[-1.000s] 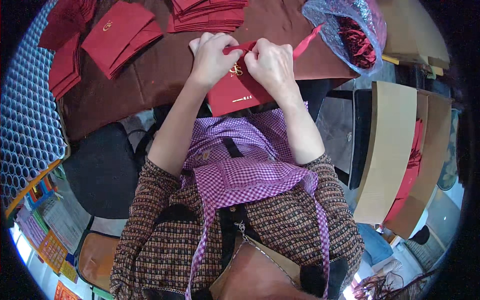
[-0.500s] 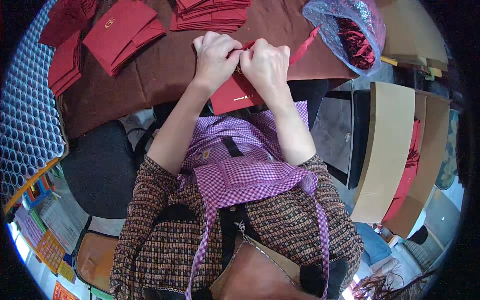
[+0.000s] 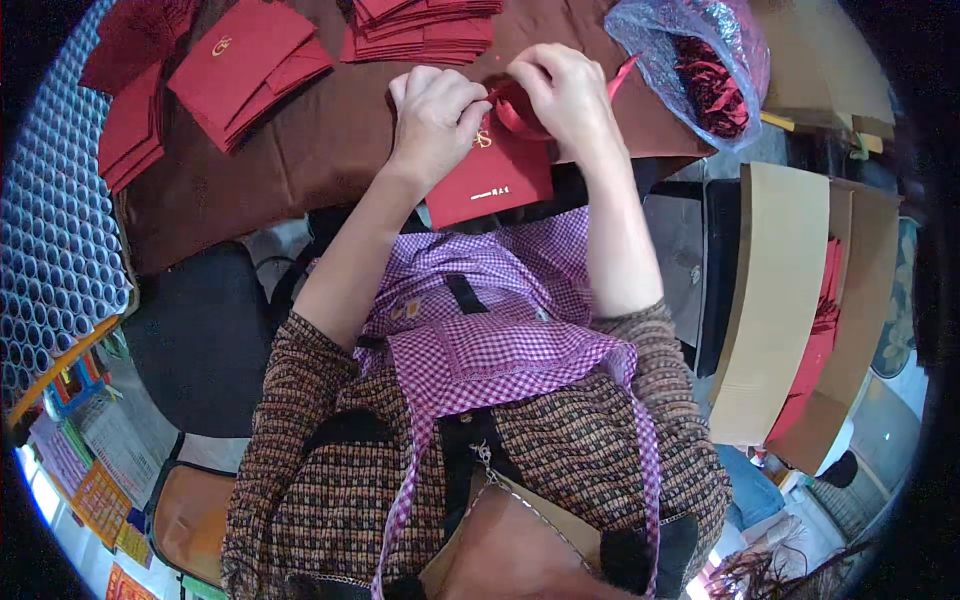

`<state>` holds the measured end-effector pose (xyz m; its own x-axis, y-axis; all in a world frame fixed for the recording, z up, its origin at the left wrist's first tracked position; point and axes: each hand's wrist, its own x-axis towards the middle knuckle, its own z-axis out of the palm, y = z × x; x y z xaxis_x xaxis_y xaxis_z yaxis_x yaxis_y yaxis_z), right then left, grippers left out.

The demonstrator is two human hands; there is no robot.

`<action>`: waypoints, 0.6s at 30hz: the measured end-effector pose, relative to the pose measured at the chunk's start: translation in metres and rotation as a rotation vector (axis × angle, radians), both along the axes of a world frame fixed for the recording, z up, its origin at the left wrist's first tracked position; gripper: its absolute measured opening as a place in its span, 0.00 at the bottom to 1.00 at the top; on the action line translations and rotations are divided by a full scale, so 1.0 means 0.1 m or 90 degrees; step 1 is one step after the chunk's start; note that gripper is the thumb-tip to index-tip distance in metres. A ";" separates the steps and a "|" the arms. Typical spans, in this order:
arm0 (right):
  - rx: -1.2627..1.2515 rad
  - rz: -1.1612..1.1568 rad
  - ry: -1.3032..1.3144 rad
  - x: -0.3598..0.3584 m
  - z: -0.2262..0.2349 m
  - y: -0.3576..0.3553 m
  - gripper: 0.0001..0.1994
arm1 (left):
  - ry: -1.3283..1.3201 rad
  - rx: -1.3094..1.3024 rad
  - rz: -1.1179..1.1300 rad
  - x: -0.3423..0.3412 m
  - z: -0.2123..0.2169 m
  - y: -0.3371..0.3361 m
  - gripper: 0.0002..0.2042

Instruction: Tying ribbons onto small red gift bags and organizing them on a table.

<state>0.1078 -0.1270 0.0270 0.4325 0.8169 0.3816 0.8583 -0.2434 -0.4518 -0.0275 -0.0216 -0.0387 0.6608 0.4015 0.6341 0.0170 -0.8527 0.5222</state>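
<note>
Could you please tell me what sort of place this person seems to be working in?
Probably a small hand-assembly or packing workshop: stacks of flat red paper bags on a brown table, an open cardboard carton of red items, and a clear plastic bag of dark red cords.

Packing workshop, stacked red envelopes (image 3: 420, 25), cardboard boxes (image 3: 780, 300)

Stacks of red envelopes (image 3: 235, 65) lie on the brown table (image 3: 320, 160); a plastic bag (image 3: 700, 60) and cardboard box (image 3: 790, 300) sit right.

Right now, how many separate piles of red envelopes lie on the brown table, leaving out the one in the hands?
3: one pile far left, one beside it, one at the top; more may be hidden.
</note>
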 end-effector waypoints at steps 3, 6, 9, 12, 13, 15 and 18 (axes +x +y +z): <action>-0.125 0.116 -0.013 0.22 0.01 0.13 0.12 | -0.010 0.027 0.002 -0.01 0.00 0.00 0.06; -0.304 0.205 0.015 0.34 0.06 0.25 0.15 | -0.021 0.051 -0.017 -0.02 -0.02 -0.02 0.07; -0.449 0.241 0.105 0.31 0.18 0.37 0.17 | -0.016 0.072 -0.017 -0.03 -0.01 -0.03 0.07; -0.542 0.207 0.148 0.37 0.14 0.43 0.18 | -0.022 0.078 -0.022 -0.02 -0.02 -0.03 0.08; -0.538 0.236 0.182 0.39 0.14 0.44 0.18 | -0.022 0.078 -0.022 -0.02 -0.01 -0.03 0.08; -0.531 0.265 0.217 0.42 0.14 0.42 0.18 | -0.030 0.098 -0.025 -0.02 -0.01 -0.04 0.08; -0.499 0.278 0.237 0.43 0.14 0.40 0.16 | -0.018 0.106 -0.035 -0.02 0.02 -0.05 0.09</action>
